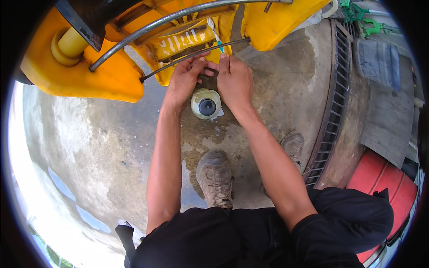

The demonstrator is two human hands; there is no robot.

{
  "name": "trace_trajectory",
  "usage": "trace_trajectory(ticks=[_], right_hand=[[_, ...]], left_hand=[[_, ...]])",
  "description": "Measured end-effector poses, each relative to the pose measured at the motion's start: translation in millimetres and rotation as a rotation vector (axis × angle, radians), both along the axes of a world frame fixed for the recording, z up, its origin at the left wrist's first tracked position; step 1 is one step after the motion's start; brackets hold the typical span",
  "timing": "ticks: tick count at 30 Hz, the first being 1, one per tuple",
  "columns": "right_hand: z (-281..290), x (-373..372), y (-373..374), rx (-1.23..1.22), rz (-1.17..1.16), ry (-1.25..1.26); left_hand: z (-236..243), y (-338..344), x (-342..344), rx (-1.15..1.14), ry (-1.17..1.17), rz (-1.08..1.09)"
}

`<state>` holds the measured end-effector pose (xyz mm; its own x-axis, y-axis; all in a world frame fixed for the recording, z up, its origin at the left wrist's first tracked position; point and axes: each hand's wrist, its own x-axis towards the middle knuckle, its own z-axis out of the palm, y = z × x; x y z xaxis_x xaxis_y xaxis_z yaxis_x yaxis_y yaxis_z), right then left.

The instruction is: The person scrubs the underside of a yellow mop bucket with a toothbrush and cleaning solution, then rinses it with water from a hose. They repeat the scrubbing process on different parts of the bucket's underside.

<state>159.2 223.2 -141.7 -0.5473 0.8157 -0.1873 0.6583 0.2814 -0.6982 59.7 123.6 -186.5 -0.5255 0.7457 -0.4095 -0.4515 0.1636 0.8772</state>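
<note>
At the yellow frame, the right hand grips 1 toothbrush, left hand loosely open beside it, 1 container standing near!

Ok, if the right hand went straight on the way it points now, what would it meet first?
Probably the thin metal rod crossing ahead of the right hand. The toothbrush in its grip overlaps that rod in view; depth is unclear, so the hand might clear it.

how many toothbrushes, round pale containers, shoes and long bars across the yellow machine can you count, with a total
Toothbrush: 1
Round pale container: 1
Shoes: 2
Long bars: 2
Total: 6
</note>
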Motion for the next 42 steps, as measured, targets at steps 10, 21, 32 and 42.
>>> trace_trajectory(ticks=[10, 21, 32, 42], right_hand=[[16.1, -7.9, 3.7, -0.202, 0.025, 0.052], [0.6, -10.4, 10.2, -0.250, 0.042, -0.022], [-8.3, -12.4, 8.1, -0.137, 0.092, -0.107], [-3.6, -7.0, 9.3, -0.213, 0.089, -0.096]], left_hand=[[-3.3, 0.5, 0.6, 0.013, -0.029, 0.017], [-5.0, 3.1, -1.2, -0.017, -0.047, 0.022], [-8.7, 3.8, 1.5, 0.012, -0.076, 0.030], [10.2, -57.8, 26.5, 0.357, 0.003, 0.004]])
